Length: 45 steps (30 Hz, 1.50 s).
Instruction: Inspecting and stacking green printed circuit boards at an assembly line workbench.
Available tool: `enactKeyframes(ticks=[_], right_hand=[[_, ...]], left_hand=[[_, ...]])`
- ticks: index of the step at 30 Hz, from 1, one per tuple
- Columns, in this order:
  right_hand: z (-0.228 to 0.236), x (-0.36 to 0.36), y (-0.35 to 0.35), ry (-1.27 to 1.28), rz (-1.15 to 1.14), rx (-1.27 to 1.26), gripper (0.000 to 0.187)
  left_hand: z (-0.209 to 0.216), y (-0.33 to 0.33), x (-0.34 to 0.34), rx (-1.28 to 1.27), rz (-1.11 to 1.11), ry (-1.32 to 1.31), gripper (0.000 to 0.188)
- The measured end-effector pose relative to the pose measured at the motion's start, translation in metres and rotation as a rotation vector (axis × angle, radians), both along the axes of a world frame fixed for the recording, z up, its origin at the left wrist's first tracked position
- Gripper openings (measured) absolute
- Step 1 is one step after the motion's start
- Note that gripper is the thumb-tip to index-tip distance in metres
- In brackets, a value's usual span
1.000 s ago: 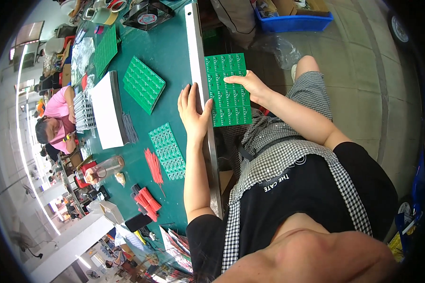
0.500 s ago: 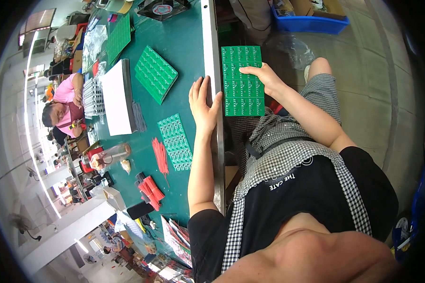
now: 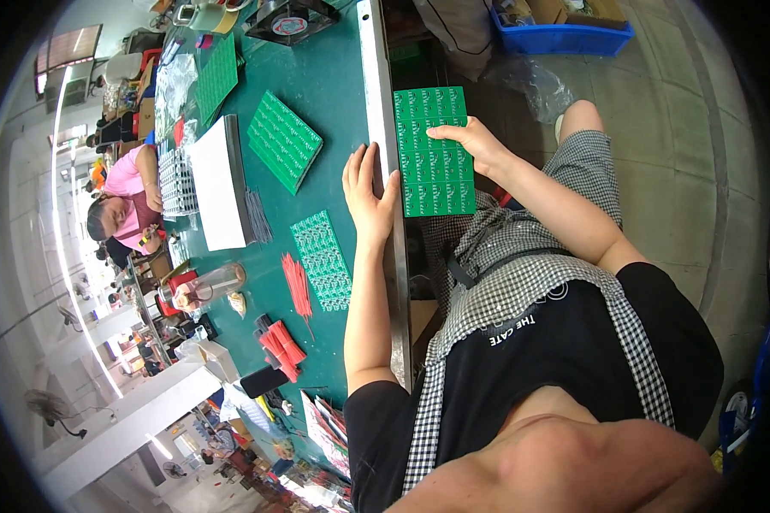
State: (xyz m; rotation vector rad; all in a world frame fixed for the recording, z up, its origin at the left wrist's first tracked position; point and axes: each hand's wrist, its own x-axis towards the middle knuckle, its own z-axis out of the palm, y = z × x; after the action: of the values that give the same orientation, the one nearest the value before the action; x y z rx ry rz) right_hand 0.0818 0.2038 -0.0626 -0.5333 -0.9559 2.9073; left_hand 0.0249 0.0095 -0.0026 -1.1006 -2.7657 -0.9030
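Note:
My right hand (image 3: 470,141) grips a green circuit board panel (image 3: 435,175) by its right edge, thumb on top and the other fingers hidden beneath. The panel hangs just past the table's edge, above my lap. On the table's pale edge strip (image 3: 375,94) my left hand (image 3: 370,192) rests flat with fingers stretched out, holding nothing. Left of that hand lies a panel with parts on it (image 3: 322,261). Farther off sits a stack of green panels (image 3: 286,141), turned at an angle.
Red wire bundles (image 3: 281,346) and a dark phone (image 3: 263,381) lie on the green table. A white sheet stack (image 3: 221,184), a clear bottle (image 3: 218,284) and a black fan (image 3: 291,21) stand farther away. A co-worker in pink (image 3: 133,192) sits opposite. A blue bin (image 3: 565,41) is on the floor.
The view has shifted slightly, so the table things sit a little lower. The panel in my right hand appears slightly nearer the table edge. My left hand stays put.

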Motion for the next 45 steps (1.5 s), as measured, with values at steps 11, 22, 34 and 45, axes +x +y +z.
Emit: enactKeyframes(ticks=[11,22,34,45], right_hand=[[0.001,-0.003,0.001,0.035,-0.009,0.008,0.019],[0.002,-0.009,0.001,0.036,0.059,-0.135,0.023],[-0.025,-0.015,-0.005,0.145,0.128,-0.304,0.026],[-0.036,-0.02,-0.009,0.207,0.127,-0.362,0.029]], left_hand=[[0.001,0.0,0.001,-0.007,0.003,-0.009,0.051],[0.01,0.019,-0.002,-0.105,0.018,0.044,0.04],[0.007,0.023,-0.008,-0.273,-0.024,-0.003,0.047],[0.007,0.025,-0.007,-0.282,-0.018,0.017,0.047]])
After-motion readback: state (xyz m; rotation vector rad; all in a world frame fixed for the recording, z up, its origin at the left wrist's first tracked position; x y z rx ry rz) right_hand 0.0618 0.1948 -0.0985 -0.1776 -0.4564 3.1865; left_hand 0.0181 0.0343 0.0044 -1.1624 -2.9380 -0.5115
